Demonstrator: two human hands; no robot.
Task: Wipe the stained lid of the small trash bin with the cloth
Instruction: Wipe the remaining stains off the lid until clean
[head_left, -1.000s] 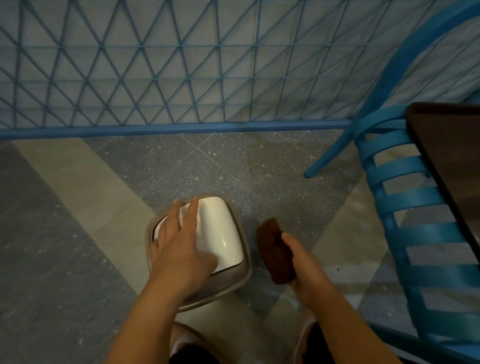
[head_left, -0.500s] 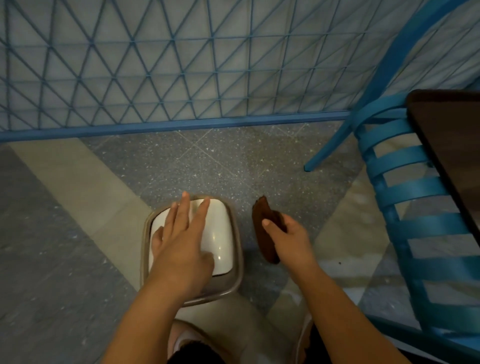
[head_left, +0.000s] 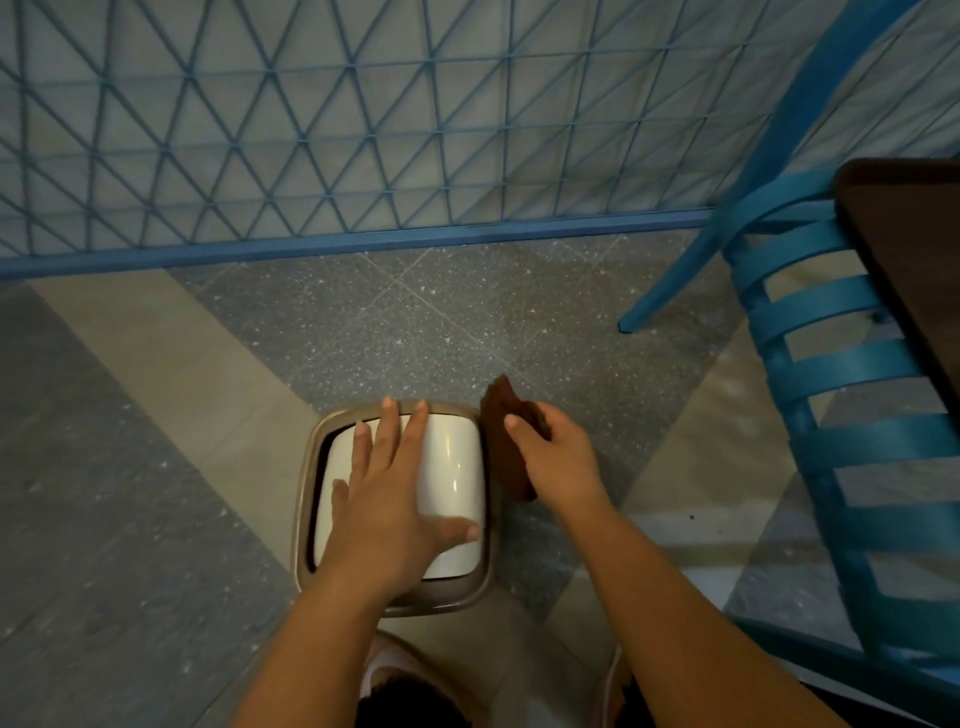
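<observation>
My right hand (head_left: 553, 462) pinches the brown cloth (head_left: 506, 436) just right of the bin | left hand (head_left: 384, 499) flat on white lid (head_left: 452, 467) | step: pre-wipe | next: cloth onto lid

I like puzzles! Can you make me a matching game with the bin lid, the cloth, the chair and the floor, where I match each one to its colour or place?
Things:
1. glossy white plastic bin lid
2. dark brown cloth
3. blue slatted metal chair
4. grey speckled tile floor

Matches:
A. gripped by the right hand
B. standing at the right by a dark table
C. under the flat left hand
D. beneath the bin

Pairs: 1-C, 2-A, 3-B, 4-D
</observation>
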